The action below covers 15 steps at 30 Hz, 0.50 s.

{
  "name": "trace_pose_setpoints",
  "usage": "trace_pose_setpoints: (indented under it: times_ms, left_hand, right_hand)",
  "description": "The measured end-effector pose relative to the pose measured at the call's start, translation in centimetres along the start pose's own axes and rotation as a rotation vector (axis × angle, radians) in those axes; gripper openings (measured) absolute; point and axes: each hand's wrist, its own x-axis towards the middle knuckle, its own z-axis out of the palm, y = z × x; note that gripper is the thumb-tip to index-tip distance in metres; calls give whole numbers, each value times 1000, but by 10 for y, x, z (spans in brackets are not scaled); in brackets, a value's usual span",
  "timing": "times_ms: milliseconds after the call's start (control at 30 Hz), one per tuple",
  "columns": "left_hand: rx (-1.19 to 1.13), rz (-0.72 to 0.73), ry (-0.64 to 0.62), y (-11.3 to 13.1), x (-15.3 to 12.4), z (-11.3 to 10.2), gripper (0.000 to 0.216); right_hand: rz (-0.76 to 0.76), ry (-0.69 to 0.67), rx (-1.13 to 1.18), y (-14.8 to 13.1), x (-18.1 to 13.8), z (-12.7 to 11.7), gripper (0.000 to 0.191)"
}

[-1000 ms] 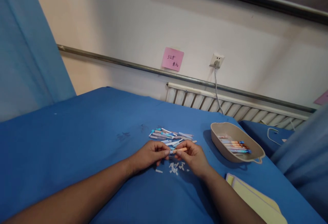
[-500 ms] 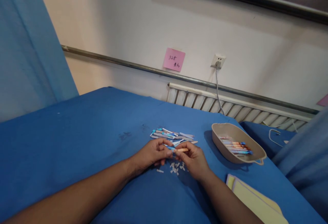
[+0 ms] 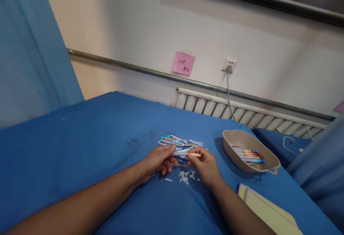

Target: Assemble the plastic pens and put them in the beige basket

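Observation:
My right hand [image 3: 205,165] pinches a small orange pen-like stick [image 3: 194,155] just above the blue cloth. My left hand [image 3: 158,160] is closed on the other end of what seems to be the same stick, fingertips at about the pile's near edge. Behind both hands lies a pile of several similar blue, white and orange sticks [image 3: 180,142]. Small white scraps [image 3: 186,177] are scattered on the cloth right below my hands.
A beige oval tray [image 3: 268,164] holding several coloured sticks [image 3: 249,154] sits to the right. A yellow pad [image 3: 268,211] lies at the lower right. The blue-covered table [image 3: 80,156] meets a wall with a radiator [image 3: 242,111], a socket and a pink note [image 3: 183,63].
My hands have shifted slightly away from me toward the pile, and the orange stick now sits higher between them. The camera view has drifted a little.

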Motion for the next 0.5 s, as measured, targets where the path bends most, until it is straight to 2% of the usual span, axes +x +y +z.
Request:
trace_pose_setpoints:
  times_ms: [100,167,200,300,400,500]
  left_hand:
    - [38,112,20,1,-1,0,33]
    - [-13,176,34,2,-2,1,45]
    - [-36,157,39,3,-2,1,46]
    - [7,43,46,3,-2,2,33]
    - [66,140,52,2,-1,1,26]
    - [24,212,37,2,-2,1,41]
  right_hand:
    - [-1,-11,-9,0,0,0,22]
    - [-4,-17,-9,1,0,0,22]
    - [-6,-18,-11,1,0,0,21]
    - [-12,-24,-30,1,0,0,21]
    - [-17,-22,-39,1,0,-1,22]
    - [-28,-3,-31,2,0,-1,24]
